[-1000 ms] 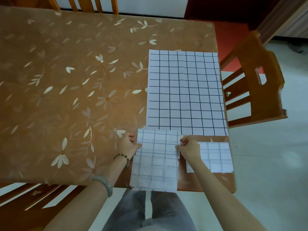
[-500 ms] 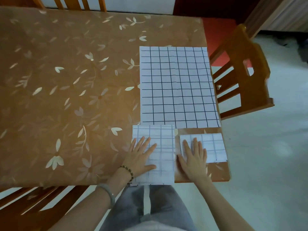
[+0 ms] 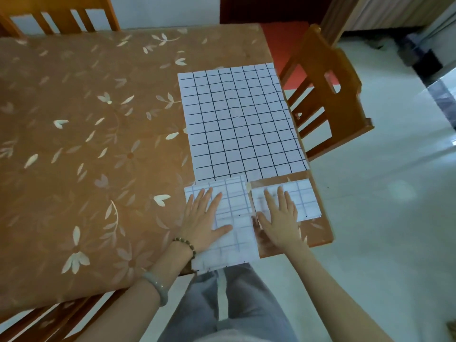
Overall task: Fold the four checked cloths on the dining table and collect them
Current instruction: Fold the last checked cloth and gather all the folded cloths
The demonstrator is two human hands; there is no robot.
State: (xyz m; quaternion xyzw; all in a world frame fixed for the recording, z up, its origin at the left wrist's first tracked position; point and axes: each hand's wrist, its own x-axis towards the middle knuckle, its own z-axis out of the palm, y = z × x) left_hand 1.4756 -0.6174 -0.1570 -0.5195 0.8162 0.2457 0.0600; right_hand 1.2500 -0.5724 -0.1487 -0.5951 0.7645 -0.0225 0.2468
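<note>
Head view: wooden dining table w/ brown floral cover (image 3: 98,169). Left hand (image 3: 207,218), fingers straight & spread, presses flat on a half-folded white checked cloth (image 3: 237,238) overhanging the near edge. Right hand (image 3: 280,218), also flat and grasping nothing, rests on a small folded checked cloth (image 3: 306,201) just beside it. A large unfolded black-grid cloth (image 3: 241,124) lies beyond. Best approach, imo: smooth outward from the crease and keep edges aligned before the next fold. Vs 1 s ago: both hands pinched the near cloth's top corners; now they lie flat.

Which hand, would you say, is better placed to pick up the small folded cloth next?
Probably the right hand: it lies flat on the small cloth, while the left hand presses the longer cloth beside it.
</note>
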